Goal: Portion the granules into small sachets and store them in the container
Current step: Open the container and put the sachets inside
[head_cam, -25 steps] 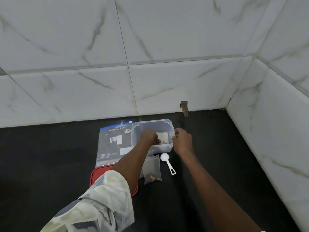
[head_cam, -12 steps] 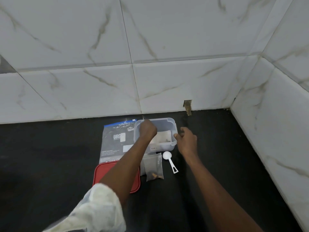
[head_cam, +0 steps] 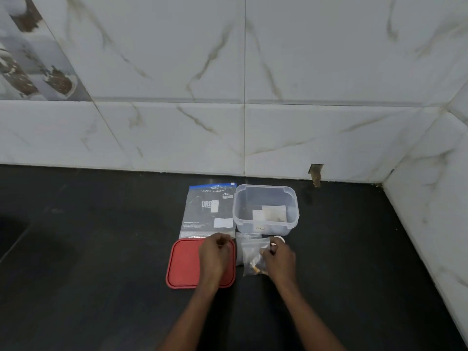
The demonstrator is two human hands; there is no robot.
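- The clear rectangular plastic container (head_cam: 266,198) stands open on the black countertop (head_cam: 101,249), near its back edge by the marble-tiled wall (head_cam: 329,72). Pale flat sachets (head_cam: 269,213) lie on the container's floor.
- Touching the container's left side lies a large flat plastic bag with a blue top strip (head_cam: 209,211).
- A red rounded-square lid (head_cam: 184,267) lies flat in front of that bag.
- The left hand (head_cam: 216,253) hovers over the lid with fingers curled; whether it holds anything cannot be told.
- The right hand (head_cam: 279,258) pinches a small clear plastic sachet (head_cam: 250,252) in front of the container; brown granules (head_cam: 255,268) sit in the sachet's bottom.
- A white plastic spoon (head_cam: 278,238) shows just behind the right hand.
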